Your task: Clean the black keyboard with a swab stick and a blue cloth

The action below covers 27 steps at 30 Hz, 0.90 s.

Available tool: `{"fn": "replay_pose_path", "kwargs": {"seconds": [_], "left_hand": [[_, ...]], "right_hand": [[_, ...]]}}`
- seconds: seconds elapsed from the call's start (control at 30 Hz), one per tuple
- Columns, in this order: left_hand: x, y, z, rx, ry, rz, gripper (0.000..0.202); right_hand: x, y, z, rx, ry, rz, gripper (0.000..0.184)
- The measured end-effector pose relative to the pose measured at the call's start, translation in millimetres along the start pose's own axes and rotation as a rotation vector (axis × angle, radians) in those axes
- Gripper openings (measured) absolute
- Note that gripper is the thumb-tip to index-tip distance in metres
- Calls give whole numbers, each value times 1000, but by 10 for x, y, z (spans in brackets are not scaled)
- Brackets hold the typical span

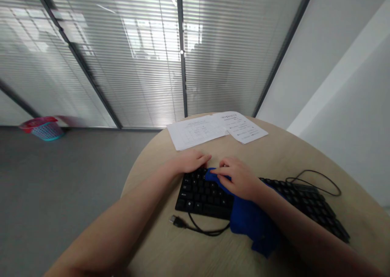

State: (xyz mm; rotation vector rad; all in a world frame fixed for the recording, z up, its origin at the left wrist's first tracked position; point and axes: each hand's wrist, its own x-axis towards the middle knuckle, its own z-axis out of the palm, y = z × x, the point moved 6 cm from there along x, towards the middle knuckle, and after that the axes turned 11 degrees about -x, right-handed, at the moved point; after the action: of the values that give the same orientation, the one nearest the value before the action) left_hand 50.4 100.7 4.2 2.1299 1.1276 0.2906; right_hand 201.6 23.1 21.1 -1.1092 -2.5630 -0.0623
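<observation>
A black keyboard (199, 191) lies on the round wooden table, its middle covered by a blue cloth (251, 220) and my right arm. At the keyboard's far left edge, my left hand (193, 160) is closed on the rim, thumb toward the keys and fingers pointing right. My right hand (237, 177) presses part of the cloth onto the upper keys, index finger stretched along it and the other fingers bent. The rest of the cloth drapes under my right wrist, over the front edge and onto the table. A USB plug (178, 221) on a black cable lies in front of the keyboard.
Two printed sheets, a left paper (198, 131) and a right paper (243, 127), overlap at the table's (149, 163) far side. A loop of black cable (330, 183) lies behind the keyboard's right part. A red-and-blue basket (45, 129) stands on the floor by the blinds-covered glass wall.
</observation>
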Motion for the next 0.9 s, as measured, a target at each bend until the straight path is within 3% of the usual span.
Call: {"fn": "replay_pose_path", "kwargs": {"seconds": [0.3, 0.53, 0.7, 0.9], "left_hand": [[2, 62, 21, 131, -7, 41, 58], [6, 55, 23, 112, 21, 30, 56], [12, 68, 38, 110, 20, 56, 52], [26, 6, 32, 113, 42, 57, 55]], "right_hand": [[-3, -39, -10, 17, -79, -42, 33], [-13, -10, -24, 37, -20, 13, 31], [1, -36, -3, 18, -54, -14, 38], [-15, -41, -44, 91, -22, -60, 31]]}}
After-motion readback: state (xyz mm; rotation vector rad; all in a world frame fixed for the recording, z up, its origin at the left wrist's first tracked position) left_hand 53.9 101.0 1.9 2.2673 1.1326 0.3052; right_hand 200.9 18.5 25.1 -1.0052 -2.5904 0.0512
